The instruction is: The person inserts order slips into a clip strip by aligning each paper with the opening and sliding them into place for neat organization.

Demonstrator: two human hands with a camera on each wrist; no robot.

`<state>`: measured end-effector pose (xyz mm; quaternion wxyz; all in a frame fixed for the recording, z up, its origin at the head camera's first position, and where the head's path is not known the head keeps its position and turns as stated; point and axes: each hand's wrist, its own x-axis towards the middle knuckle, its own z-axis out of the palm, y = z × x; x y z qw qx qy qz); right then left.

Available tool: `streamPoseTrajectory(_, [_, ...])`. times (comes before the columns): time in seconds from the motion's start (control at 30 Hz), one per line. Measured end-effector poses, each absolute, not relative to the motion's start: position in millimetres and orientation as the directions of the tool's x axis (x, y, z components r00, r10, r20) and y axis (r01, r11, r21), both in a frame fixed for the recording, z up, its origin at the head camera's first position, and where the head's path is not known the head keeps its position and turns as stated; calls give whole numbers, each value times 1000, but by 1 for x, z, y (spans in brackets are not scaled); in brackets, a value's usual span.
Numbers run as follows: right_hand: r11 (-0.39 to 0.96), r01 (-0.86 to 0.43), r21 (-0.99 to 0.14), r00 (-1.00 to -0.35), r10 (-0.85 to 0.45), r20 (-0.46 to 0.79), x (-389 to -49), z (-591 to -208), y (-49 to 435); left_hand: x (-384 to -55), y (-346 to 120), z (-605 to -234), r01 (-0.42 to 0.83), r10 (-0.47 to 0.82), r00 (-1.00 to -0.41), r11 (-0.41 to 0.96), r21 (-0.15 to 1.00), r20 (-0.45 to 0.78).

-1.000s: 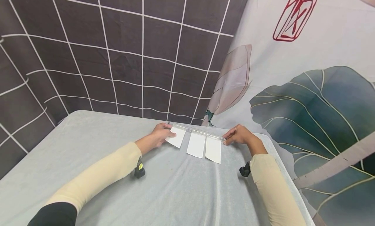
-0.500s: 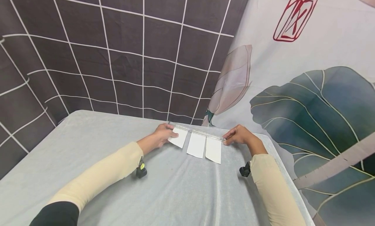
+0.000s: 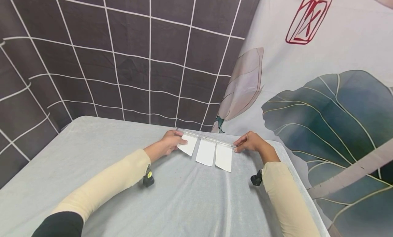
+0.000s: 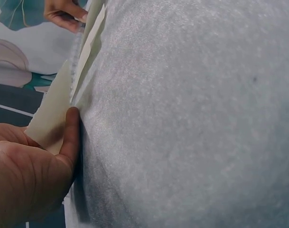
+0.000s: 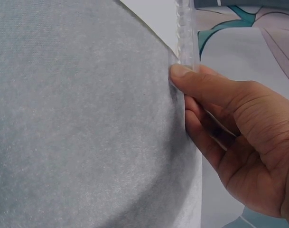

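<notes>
A clear, ridged plastic strip (image 3: 212, 139) runs slantwise near the back edge of the cloth-covered table. Three white paper cards hang from it side by side: a left card (image 3: 188, 145), a middle card (image 3: 205, 152) and a right card (image 3: 223, 158). My left hand (image 3: 170, 141) pinches the left card, thumb in front and fingers behind; in the left wrist view this card (image 4: 51, 111) tilts away from the others. My right hand (image 3: 250, 141) pinches the strip's right end between thumb and fingers, just past the right card (image 5: 156, 21).
Pale grey cloth (image 3: 172, 203) covers the table, with a long crease in front of the cards. Behind stands a dark curtain with white grid lines (image 3: 129, 70). A white curtain with painted leaves (image 3: 322, 110) hangs along the right side.
My left hand has shifted slightly to the right with the left card, which now lies closer to the middle card. The right hand and the strip stay in place.
</notes>
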<state>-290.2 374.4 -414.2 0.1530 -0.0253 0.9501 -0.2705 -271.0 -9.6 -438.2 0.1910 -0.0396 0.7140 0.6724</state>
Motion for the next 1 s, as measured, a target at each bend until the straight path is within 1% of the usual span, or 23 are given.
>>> streamPoseTrajectory(0.2, [852,35,-522,-951,-133,-280,-290,-413,373,-270,-11,-438,-301,204,-928,78,950,-311])
streamPoseTrajectory(0.47, [855,31,-519,-949,-137,-282,-291,-414,374,-274,-11,-441,-317,217,-921,66,946,-324])
streamPoseTrajectory(0.77, [851,31,-524,-947,-142,-287,-291,-414,377,-273,-11,-440,-307,221,-921,92,947,-320])
streamPoseTrajectory(1.0, [846,43,-531,-948,-133,-288,-290,-413,375,-274,-15,-441,-314,209,-922,86,945,-326])
